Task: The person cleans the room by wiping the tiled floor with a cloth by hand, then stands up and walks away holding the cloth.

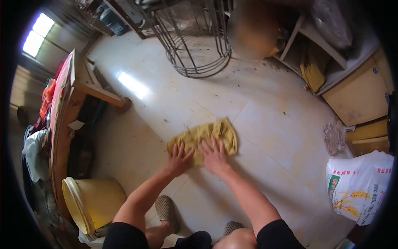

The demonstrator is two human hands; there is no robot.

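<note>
A crumpled yellow cloth (207,137) lies on the tiled floor (265,166) in the middle of the view. My left hand (179,159) rests on the cloth's near left part, its fingers spread. Beside it, my right hand (214,156) presses flat on the middle of the cloth with its fingers apart. A small gap separates the two hands. Neither one is closed round the cloth. Bits of dirt are scattered on the floor beyond it.
A yellow bucket (101,201) stands at the lower left, below a wooden table (66,124). A round metal rack (195,62) is at the top. On the right are a shelf unit (356,91) and a white printed sack (360,186). Slippers (166,209) show near the bottom.
</note>
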